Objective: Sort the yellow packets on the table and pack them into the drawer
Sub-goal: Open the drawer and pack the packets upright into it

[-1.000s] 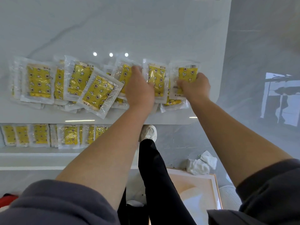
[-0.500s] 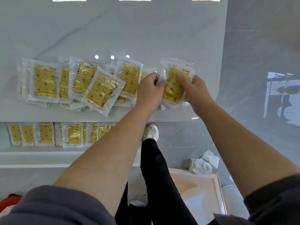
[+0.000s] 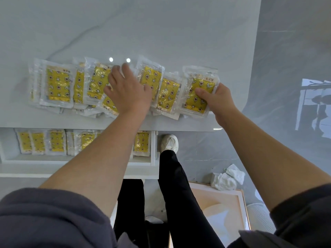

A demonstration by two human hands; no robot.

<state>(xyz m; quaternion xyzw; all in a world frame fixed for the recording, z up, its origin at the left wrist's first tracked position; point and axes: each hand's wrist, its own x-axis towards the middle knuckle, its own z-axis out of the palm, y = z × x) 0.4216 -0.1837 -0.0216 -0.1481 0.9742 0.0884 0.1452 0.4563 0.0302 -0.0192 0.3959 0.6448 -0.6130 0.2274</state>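
Observation:
Several yellow packets in clear wrappers (image 3: 58,85) lie overlapping along the near edge of the white table (image 3: 161,33). My right hand (image 3: 214,99) grips a small stack of packets (image 3: 198,93) at the right end of the row, thumb on top. My left hand (image 3: 128,90) lies flat with spread fingers on packets in the middle of the row, covering one tilted packet (image 3: 109,105). Below the table edge the open drawer (image 3: 77,161) holds a row of upright yellow packets (image 3: 57,142); my left forearm hides part of it.
The table's rounded corner (image 3: 246,104) is just right of my right hand. On the floor are my legs and a white shoe (image 3: 169,143), crumpled white paper (image 3: 227,178) and a framed board (image 3: 220,212).
My left hand let go of the packet it shared with my right hand and moved left onto the middle packets. My right hand keeps the stack at the right end.

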